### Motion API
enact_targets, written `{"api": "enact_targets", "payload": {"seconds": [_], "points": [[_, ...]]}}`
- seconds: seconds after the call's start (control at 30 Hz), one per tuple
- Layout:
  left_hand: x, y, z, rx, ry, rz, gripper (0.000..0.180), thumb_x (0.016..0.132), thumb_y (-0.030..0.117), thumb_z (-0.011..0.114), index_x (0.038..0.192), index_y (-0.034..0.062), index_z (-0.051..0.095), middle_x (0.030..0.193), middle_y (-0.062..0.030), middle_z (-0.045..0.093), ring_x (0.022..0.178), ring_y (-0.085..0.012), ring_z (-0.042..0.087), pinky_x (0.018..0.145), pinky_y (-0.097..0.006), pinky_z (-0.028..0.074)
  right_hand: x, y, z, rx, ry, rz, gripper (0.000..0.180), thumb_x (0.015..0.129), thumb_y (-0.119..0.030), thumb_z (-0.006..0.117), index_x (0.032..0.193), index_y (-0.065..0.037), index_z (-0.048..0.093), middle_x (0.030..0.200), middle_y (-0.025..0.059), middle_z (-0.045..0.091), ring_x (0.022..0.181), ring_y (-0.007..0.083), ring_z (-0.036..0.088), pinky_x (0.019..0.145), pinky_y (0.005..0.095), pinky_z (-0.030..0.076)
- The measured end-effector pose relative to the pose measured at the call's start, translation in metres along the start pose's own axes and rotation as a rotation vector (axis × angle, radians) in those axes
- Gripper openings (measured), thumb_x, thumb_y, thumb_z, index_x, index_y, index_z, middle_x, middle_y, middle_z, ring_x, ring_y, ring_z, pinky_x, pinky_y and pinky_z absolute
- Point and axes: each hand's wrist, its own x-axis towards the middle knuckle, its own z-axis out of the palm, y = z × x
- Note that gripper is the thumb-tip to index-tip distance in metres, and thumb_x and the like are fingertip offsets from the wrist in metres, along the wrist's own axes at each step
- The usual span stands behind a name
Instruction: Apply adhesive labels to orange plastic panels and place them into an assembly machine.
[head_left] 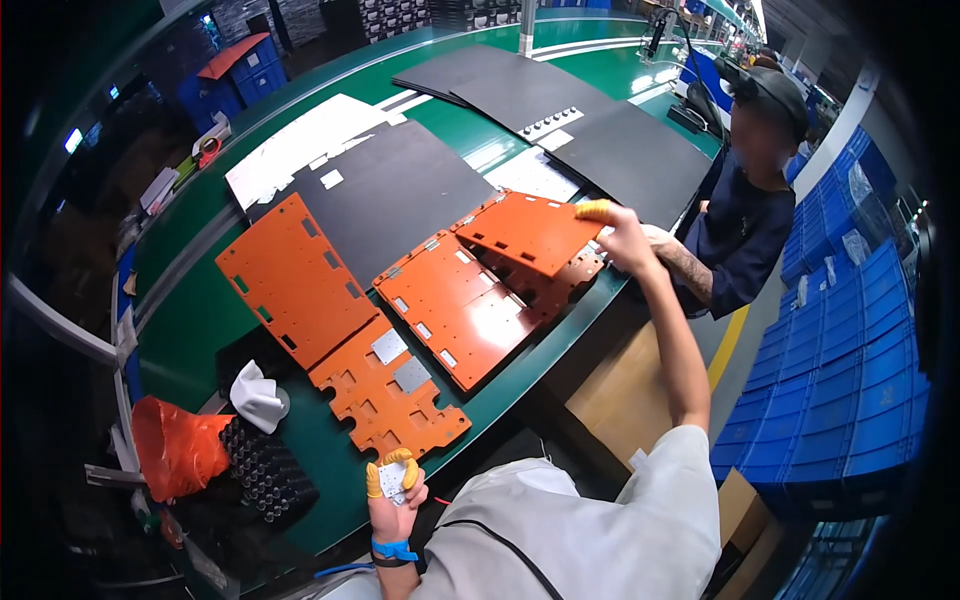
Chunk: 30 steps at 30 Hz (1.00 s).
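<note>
While the left hand (396,515) is hovering at the lower centre of the frame, it is pinching a small silver plate (392,482) between fingers and thumb wearing yellow finger cots, and a blue wristband (395,550) is circling the wrist below. Just above it, an orange base (372,400) with cut-outs and notched edges is lying on the green table (345,500), and two silver plates (411,376) are resting on its surface. At the lower left, a black tray (265,470) of small round parts is sitting beside an orange bag (180,450), with a crumpled white sheet (258,397) lying above them. Left of centre, an orange panel (295,285) is extending upward from the base. At the middle of the frame, another orange panel (455,310) is lying flat. Right of centre, the right hand (627,243) is gripping the corner of a raised orange panel (530,230), which is tilting over a second orange base (565,290). Farther off, dark boards (390,185) are covering the upper centre of the table. At the upper right, a co-worker (745,235) in dark clothing and a cap is standing, and blue crates (830,350) are standing along the right side.
</note>
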Motion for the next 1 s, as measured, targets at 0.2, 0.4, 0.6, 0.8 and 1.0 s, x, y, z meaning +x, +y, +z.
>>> {"api": "enact_targets", "payload": {"seconds": [0.2, 0.4, 0.6, 0.8, 1.0], "points": [[0.008, -0.006, 0.011, 0.009, -0.030, -0.085, 0.058, 0.100, 0.059, 0.052, 0.117, 0.0053, 0.066, 0.080, -0.0028, 0.048, 0.063, -0.0121, 0.036, 0.051, -0.024, 0.029, -0.054, 0.003, 0.034, -0.331, 0.061, 0.001, 0.056, 0.076, 0.009, 0.060, 0.130, -0.004, 0.065, 0.134, 0.0167, 0.063, 0.127, 0.0346, 0.058, 0.110, 0.0411, 0.044], [0.010, -0.015, 0.017, -0.008, -0.069, -0.122, 0.059, 0.101, 0.058, 0.050, 0.121, 0.0035, 0.064, 0.080, -0.0024, 0.047, 0.065, -0.0114, 0.035, 0.053, -0.024, 0.028, -0.069, 0.012, 0.044, -0.369, -0.053, 0.074, 0.071, 0.073, -0.004, 0.078, 0.141, -0.007, 0.056, 0.145, 0.0148, 0.054, 0.137, 0.0332, 0.048, 0.114, 0.0424, 0.041], [0.009, -0.016, 0.017, -0.002, -0.049, -0.120, 0.060, 0.102, 0.058, 0.050, 0.122, 0.0036, 0.064, 0.081, -0.0023, 0.047, 0.065, -0.0114, 0.035, 0.053, -0.024, 0.028, -0.073, 0.010, 0.039, -0.337, -0.098, 0.051, 0.075, 0.074, -0.015, 0.083, 0.143, -0.007, 0.055, 0.150, 0.0135, 0.051, 0.139, 0.0335, 0.047, 0.114, 0.0421, 0.041], [0.009, -0.012, 0.015, 0.009, -0.006, -0.092, 0.059, 0.102, 0.057, 0.049, 0.122, 0.0037, 0.064, 0.081, -0.0029, 0.048, 0.065, -0.0117, 0.035, 0.053, -0.024, 0.029, -0.074, 0.003, 0.031, -0.367, -0.177, 0.045, 0.081, 0.073, -0.033, 0.087, 0.142, -0.003, 0.055, 0.152, 0.0164, 0.049, 0.142, 0.0349, 0.043, 0.116, 0.0441, 0.039], [0.014, -0.010, 0.014, 0.021, -0.012, -0.101, 0.061, 0.100, 0.060, 0.051, 0.121, 0.0045, 0.067, 0.081, -0.0042, 0.050, 0.064, -0.0133, 0.037, 0.052, -0.025, 0.029, -0.061, 0.000, 0.034, -0.253, -0.043, 0.061, 0.068, 0.082, -0.039, 0.083, 0.131, 0.003, 0.060, 0.140, 0.0183, 0.057, 0.131, 0.0377, 0.054, 0.109, 0.0444, 0.044]]}}
